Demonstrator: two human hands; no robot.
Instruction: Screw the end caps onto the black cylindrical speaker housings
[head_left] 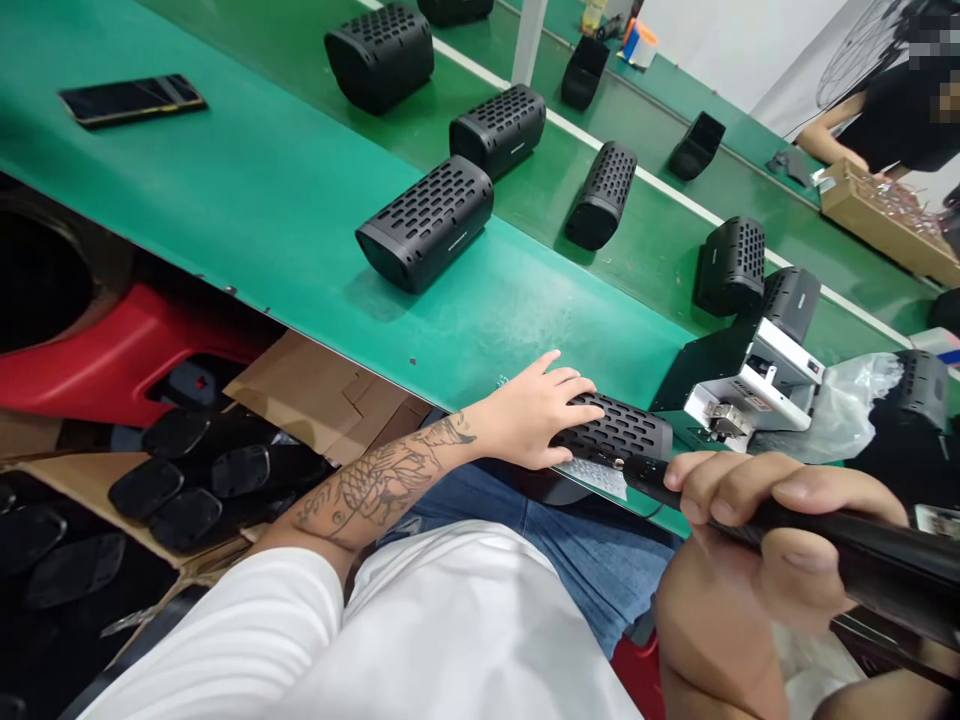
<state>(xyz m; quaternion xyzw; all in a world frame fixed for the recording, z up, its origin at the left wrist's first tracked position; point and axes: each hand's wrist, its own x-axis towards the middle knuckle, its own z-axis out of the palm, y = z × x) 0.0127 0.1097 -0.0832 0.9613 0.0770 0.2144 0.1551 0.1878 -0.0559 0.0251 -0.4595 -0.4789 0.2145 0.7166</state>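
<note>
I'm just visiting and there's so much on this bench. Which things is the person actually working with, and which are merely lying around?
In use:
- left hand resting on a black speaker shell
- right hand gripping a black power screwdriver, tip at that shell

Lying about:
- other speaker shells, e.g.
- phone
- black end caps in cardboard
- a co-worker's cardboard tray
</note>
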